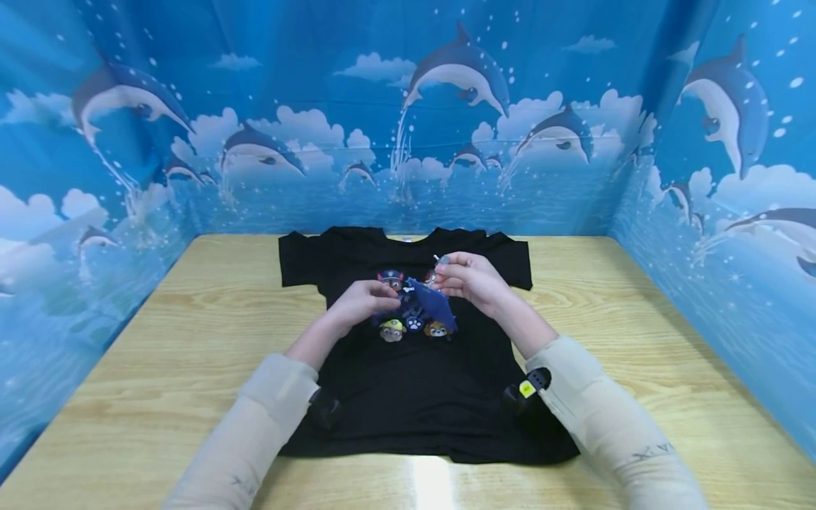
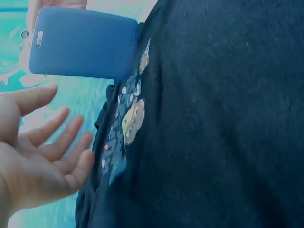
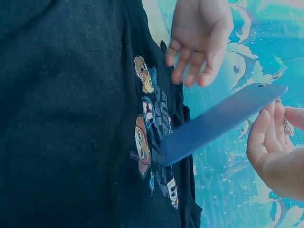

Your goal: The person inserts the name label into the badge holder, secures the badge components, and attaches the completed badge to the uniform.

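A black T-shirt (image 1: pixel 414 397) with a cartoon print of dog faces lies spread out, its collar toward the far edge. Over the print hangs a flat blue card holder (image 1: pixel 433 306) with rounded corners; the left wrist view shows a slot near one end of the holder (image 2: pixel 85 45). My right hand (image 1: pixel 470 282) pinches a small metal clasp (image 1: pixel 441 261) at its upper end, and the holder tilts downward. To its left, my left hand (image 1: pixel 362 303) hovers above the shirt with loosely bent, parted fingers and holds nothing. Whether the holder's lower end touches the shirt, I cannot tell.
The shirt lies on a light wood-grain table (image 1: pixel 210 340). A blue curtain (image 1: pixel 306 64) printed with dolphins and clouds stands along the back and both sides. Dark straps with small devices (image 1: pixel 525 388) circle both sleeved wrists.
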Demonstrator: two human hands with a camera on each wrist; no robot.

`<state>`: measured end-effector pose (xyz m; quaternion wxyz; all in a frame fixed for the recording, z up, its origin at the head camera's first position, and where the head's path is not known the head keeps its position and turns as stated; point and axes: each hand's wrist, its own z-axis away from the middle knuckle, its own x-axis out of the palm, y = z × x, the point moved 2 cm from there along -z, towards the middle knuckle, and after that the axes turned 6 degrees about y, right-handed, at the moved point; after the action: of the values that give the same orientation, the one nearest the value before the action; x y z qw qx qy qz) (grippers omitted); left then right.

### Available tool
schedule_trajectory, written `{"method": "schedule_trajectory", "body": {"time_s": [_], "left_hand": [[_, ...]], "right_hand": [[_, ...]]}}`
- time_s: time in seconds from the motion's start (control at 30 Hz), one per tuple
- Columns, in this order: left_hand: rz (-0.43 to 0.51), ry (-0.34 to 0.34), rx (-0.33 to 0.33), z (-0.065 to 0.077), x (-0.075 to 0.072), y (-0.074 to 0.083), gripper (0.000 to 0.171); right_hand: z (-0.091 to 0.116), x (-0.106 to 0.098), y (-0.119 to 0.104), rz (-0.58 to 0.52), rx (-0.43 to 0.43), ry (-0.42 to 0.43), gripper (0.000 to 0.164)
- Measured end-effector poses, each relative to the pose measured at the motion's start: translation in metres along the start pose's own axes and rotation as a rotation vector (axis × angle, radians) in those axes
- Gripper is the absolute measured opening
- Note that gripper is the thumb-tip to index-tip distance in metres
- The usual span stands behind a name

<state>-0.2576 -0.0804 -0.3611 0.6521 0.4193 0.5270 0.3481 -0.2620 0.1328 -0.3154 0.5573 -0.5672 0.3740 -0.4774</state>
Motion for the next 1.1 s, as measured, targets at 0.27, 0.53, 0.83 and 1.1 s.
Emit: {"method": "schedule_trajectory", "body": {"time_s": [0.27,0.53,0.83,1.1], "left_hand": [[0.037,-0.098,0.190,0.003,0.005,0.021,0.047],[0.035,-0.084,0.252,0.005,0.013,0.032,0.033],[0.009,-0.067,0.276,0.008,0.018,0.039,0.029],[0.024,-0.029,0.289,0.002,0.020,0.038,0.029]], "right_hand": [[-0.002,0.002,-0.001,0.118,-0.003,0.005,0.006],[-0.002,0.005,-0.003,0.168,-0.024,0.030,0.008],[-0.003,0.008,-0.002,0.202,-0.037,0.054,0.030],[-0.005,0.010,-0.004,0.238,-0.060,0.074,0.036]]}}
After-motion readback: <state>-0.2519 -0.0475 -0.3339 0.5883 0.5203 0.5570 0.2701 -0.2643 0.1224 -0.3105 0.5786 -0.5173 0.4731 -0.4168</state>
